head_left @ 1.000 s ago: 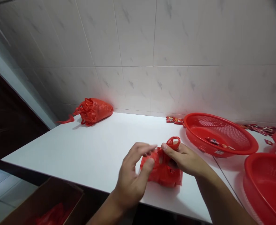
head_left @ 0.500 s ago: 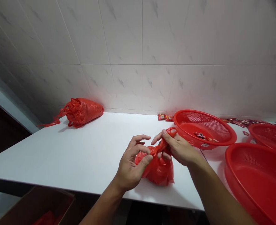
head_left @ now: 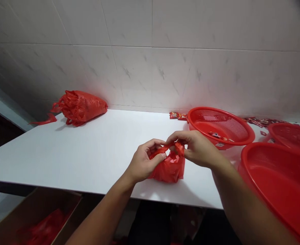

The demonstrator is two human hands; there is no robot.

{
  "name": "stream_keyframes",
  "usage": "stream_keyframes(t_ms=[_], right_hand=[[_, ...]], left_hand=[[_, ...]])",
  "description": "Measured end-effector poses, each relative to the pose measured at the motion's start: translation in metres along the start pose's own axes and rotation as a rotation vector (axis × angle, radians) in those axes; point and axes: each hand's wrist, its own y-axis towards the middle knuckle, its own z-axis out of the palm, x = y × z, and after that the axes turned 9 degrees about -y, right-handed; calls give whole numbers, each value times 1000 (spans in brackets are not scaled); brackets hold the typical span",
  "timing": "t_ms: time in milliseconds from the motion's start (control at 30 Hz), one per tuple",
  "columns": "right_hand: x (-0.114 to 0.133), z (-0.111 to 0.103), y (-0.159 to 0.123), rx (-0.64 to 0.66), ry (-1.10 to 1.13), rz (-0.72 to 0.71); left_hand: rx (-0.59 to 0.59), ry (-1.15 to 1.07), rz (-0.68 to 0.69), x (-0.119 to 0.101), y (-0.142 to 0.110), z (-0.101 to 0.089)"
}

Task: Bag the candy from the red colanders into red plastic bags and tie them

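Observation:
A small filled red plastic bag [head_left: 169, 170] rests on the white table [head_left: 96, 149] near its front edge. My left hand [head_left: 146, 160] pinches the twisted top of the bag between thumb and fingers. Close beside it, my right hand [head_left: 194, 146] grips the other part of the bag's top, with a red loop hanging under its fingers. Both hands almost touch over the bag. What is inside the bag is hidden by the red plastic.
A red basket [head_left: 222, 141] with a few small packets stands right of my hands. Other red baskets [head_left: 249, 163] fill the right side. Small red packets [head_left: 177, 116] lie along the wall. A bundle of red bags [head_left: 85, 107] lies back left. Below left is an open cardboard box [head_left: 70, 217].
My left fingers have closed onto the bag's top, and my right hand has turned over with its fingers now curled toward the left. The view has tilted down.

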Motion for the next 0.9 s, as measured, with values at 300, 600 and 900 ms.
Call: stream_keyframes(t_ms=[300, 600, 900], right_hand=[[-3, 35, 4, -338, -199, -304], [-17, 23, 1, -368, -325, -263], [-60, 9, -33, -264, -189, 210]], left_hand=[[18, -199, -102, 2, 8, -3], [-282, 573, 200, -3, 3, -19], [-418, 942, 187, 2, -9, -68]])
